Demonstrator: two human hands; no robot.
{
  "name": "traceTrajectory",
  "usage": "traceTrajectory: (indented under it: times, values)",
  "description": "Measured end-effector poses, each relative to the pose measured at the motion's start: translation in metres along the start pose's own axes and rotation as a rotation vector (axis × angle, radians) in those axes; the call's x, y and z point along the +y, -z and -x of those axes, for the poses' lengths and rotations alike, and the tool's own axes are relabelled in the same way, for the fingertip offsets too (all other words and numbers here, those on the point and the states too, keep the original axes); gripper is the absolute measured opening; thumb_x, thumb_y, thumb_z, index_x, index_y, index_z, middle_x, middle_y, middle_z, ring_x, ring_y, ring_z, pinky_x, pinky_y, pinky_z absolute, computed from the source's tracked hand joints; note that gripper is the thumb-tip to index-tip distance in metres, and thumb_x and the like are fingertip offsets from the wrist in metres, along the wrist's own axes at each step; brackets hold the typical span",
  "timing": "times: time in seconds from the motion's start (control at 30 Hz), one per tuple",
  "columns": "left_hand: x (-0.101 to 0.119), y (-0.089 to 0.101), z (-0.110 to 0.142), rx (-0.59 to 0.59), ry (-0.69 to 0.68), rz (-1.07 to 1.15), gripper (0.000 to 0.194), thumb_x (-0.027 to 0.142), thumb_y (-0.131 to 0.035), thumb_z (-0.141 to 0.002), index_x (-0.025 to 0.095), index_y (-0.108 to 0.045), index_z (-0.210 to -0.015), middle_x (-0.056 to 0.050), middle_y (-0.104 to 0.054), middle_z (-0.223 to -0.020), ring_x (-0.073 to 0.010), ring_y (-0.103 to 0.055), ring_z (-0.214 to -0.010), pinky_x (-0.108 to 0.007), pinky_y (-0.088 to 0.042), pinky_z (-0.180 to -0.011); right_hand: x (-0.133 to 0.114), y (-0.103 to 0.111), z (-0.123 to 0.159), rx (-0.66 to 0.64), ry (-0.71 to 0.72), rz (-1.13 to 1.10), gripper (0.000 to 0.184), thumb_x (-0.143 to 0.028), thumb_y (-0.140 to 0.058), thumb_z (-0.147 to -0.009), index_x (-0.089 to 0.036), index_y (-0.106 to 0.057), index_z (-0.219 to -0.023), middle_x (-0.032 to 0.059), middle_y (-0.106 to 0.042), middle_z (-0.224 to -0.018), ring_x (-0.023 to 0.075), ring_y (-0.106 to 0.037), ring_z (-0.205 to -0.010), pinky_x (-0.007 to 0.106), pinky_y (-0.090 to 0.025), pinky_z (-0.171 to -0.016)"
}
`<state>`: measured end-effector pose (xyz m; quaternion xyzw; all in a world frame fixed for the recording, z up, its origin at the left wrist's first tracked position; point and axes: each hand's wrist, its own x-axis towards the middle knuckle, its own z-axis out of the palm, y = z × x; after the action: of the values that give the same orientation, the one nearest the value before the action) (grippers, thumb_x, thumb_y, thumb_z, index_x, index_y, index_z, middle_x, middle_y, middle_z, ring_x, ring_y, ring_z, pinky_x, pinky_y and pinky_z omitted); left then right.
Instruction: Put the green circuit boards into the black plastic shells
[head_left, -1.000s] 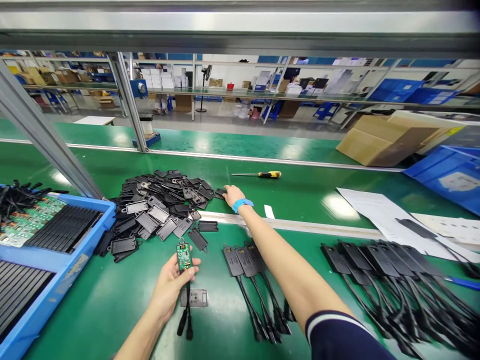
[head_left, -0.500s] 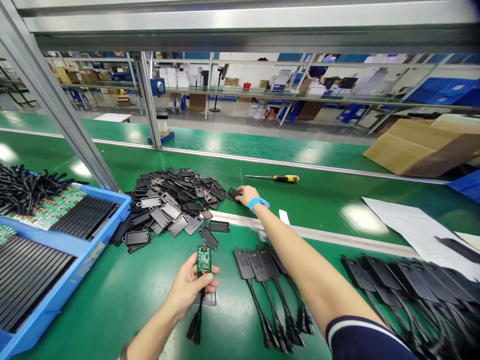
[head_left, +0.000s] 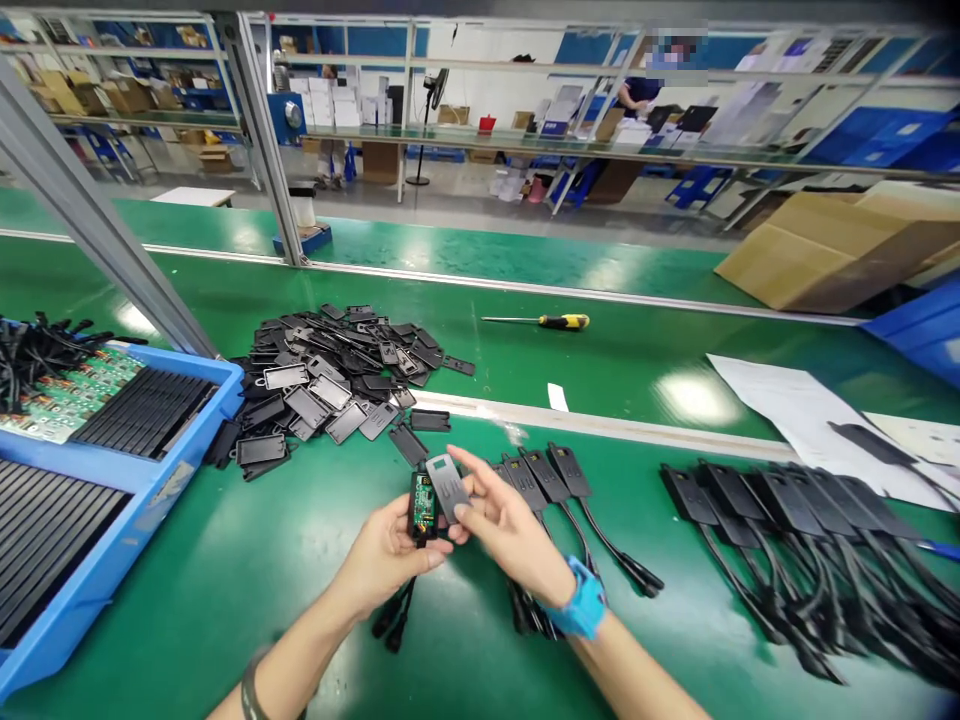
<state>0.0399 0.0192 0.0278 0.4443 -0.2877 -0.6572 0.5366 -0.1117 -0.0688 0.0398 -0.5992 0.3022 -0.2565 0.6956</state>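
My left hand [head_left: 386,556] is closed around a small green circuit board [head_left: 423,506] whose black cables [head_left: 395,620] hang down below the hand. My right hand [head_left: 508,533], with a blue wristband, pinches a dark plastic cover [head_left: 448,487] and holds it right beside the board. Just behind both hands lies a row of assembled black units with cables [head_left: 547,477] on the green bench [head_left: 225,590]. A heap of loose black covers [head_left: 337,385] lies further back on the left.
A blue tray [head_left: 90,560] with black racks, green boards and cables stands at the left edge. Many finished cabled units [head_left: 795,540] lie at the right, with white paper sheets [head_left: 810,420] behind. A yellow-handled screwdriver [head_left: 544,321] rests on the belt. A slanted metal post [head_left: 97,240] rises at left.
My right hand has come back from the heap of covers with one cover and now holds it next to the board in my left hand.
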Motion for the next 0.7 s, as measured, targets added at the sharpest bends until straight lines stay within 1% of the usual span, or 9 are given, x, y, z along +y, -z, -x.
traceTrajectory:
  times: [0.07, 0.17, 0.23, 0.27, 0.33, 0.4, 0.47, 0.6, 0.7]
  values:
    - [-0.002, -0.001, 0.0, -0.043, 0.003, 0.016, 0.051, 0.022, -0.083, -0.065, 0.014, -0.06, -0.109, -0.008, -0.067, -0.094, -0.0164, -0.064, -0.083, -0.023, -0.048, -0.073, 0.005, -0.008, 0.01, 0.058, 0.028, 0.106, 0.061, -0.026, -0.053, -0.083, -0.028, -0.032, -0.14, -0.001, -0.052, -0.084, 0.012, -0.058, -0.064, 0.026, -0.048, -0.059]
    - [-0.008, -0.002, 0.0, -0.033, 0.028, -0.018, 0.051, 0.023, -0.083, -0.066, 0.014, -0.059, -0.111, -0.007, -0.067, -0.093, -0.0145, -0.063, -0.077, -0.023, -0.048, -0.071, 0.008, -0.009, 0.014, 0.229, 0.112, 0.345, 0.039, -0.029, -0.052, -0.087, -0.025, -0.047, -0.125, -0.0026, -0.052, -0.072, 0.0114, -0.049, -0.059, 0.024, -0.04, -0.053]
    - [-0.01, -0.001, 0.0, -0.029, 0.024, -0.048, 0.05, 0.023, -0.082, -0.068, 0.014, -0.059, -0.111, -0.007, -0.067, -0.093, -0.0138, -0.063, -0.076, -0.023, -0.048, -0.071, 0.009, -0.008, 0.015, 0.316, 0.148, 0.341, 0.028, -0.032, -0.052, -0.089, -0.024, -0.049, -0.116, -0.0032, -0.051, -0.068, 0.0118, -0.047, -0.058, 0.024, -0.038, -0.053]
    - [-0.01, -0.001, -0.001, -0.032, 0.025, -0.055, 0.05, 0.023, -0.082, -0.067, 0.014, -0.059, -0.111, -0.007, -0.067, -0.094, -0.0139, -0.063, -0.077, -0.023, -0.048, -0.072, 0.009, -0.008, 0.015, 0.326, 0.15, 0.292, 0.026, -0.034, -0.052, -0.09, -0.024, -0.048, -0.114, -0.0033, -0.052, -0.067, 0.0123, -0.049, -0.059, 0.024, -0.04, -0.054]
    - [-0.01, -0.001, -0.001, -0.043, 0.038, -0.049, 0.053, 0.021, -0.083, -0.065, 0.015, -0.059, -0.111, -0.007, -0.066, -0.097, -0.015, -0.064, -0.079, -0.024, -0.049, -0.072, 0.01, -0.008, 0.015, 0.285, 0.126, 0.201, 0.026, -0.036, -0.052, -0.091, -0.024, -0.046, -0.113, -0.0031, -0.055, -0.067, 0.0133, -0.053, -0.062, 0.024, -0.044, -0.057]
    - [-0.009, -0.001, -0.001, -0.054, 0.041, -0.036, 0.055, 0.019, -0.085, -0.063, 0.015, -0.058, -0.111, -0.007, -0.066, -0.097, -0.0164, -0.064, -0.082, -0.025, -0.05, -0.074, 0.012, -0.009, 0.016, 0.219, 0.094, 0.181, 0.025, -0.037, -0.052, -0.091, -0.024, -0.046, -0.112, -0.0029, -0.057, -0.067, 0.0138, -0.057, -0.062, 0.024, -0.046, -0.057]
    - [-0.008, -0.002, -0.001, -0.054, 0.026, -0.042, 0.053, 0.019, -0.084, -0.064, 0.016, -0.059, -0.111, -0.006, -0.066, -0.096, -0.0168, -0.063, -0.085, -0.026, -0.05, -0.075, 0.013, -0.01, 0.015, 0.179, 0.078, 0.179, 0.025, -0.038, -0.052, -0.091, -0.023, -0.047, -0.11, -0.0026, -0.057, -0.067, 0.0137, -0.058, -0.061, 0.024, -0.047, -0.056]
    - [-0.007, -0.004, -0.001, -0.044, 0.018, -0.081, 0.048, 0.021, -0.082, -0.067, 0.015, -0.059, -0.109, -0.005, -0.064, -0.09, -0.0146, -0.06, -0.078, -0.023, -0.049, -0.068, 0.015, -0.011, 0.014, 0.173, 0.067, 0.085, 0.026, -0.039, -0.056, -0.088, -0.023, -0.048, -0.107, -0.0024, -0.055, -0.075, 0.0116, -0.06, -0.059, 0.022, -0.049, -0.052]
    - [-0.006, -0.005, -0.001, -0.038, 0.026, -0.101, 0.047, 0.023, -0.081, -0.068, 0.016, -0.058, -0.109, -0.004, -0.063, -0.087, -0.0139, -0.059, -0.073, -0.023, -0.048, -0.063, 0.016, -0.011, 0.013, 0.168, 0.056, 0.044, 0.028, -0.04, -0.058, -0.087, -0.022, -0.049, -0.107, -0.003, -0.053, -0.074, 0.0108, -0.06, -0.057, 0.022, -0.049, -0.051]
